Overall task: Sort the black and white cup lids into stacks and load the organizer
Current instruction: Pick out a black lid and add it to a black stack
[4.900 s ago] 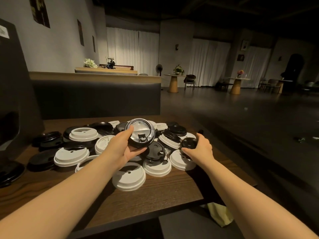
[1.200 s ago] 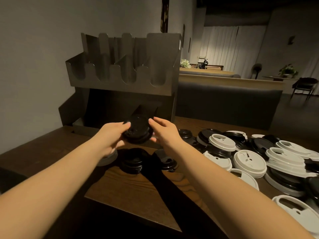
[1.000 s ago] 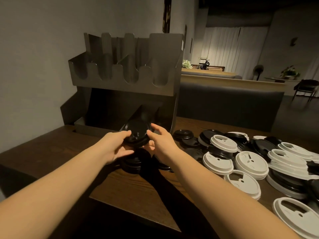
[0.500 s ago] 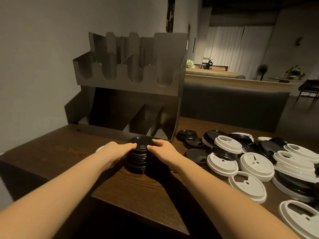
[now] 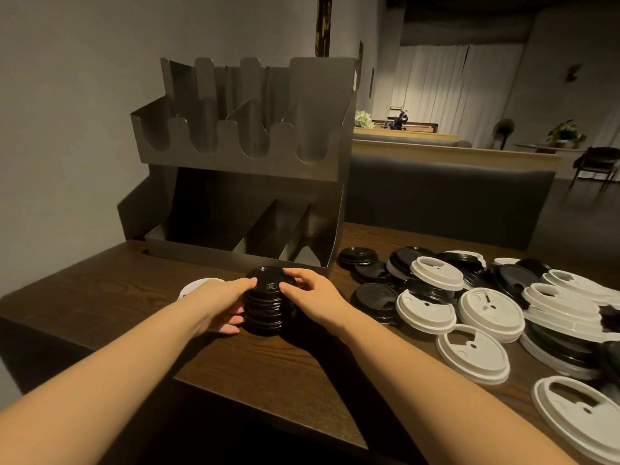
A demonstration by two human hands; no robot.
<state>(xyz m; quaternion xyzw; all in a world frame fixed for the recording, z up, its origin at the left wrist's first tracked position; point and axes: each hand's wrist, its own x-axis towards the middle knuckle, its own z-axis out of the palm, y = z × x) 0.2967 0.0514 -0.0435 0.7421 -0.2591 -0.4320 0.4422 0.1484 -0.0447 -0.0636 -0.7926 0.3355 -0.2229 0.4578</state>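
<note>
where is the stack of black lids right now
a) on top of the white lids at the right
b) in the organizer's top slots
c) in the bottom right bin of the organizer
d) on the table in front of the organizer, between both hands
d: the stack of black lids stands on the table just in front of the organizer, with the left hand and right hand gripping its sides.

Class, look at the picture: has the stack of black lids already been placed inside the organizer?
No, the stack of black lids stands on the table in front of the organizer, held between the left hand and right hand.
</note>
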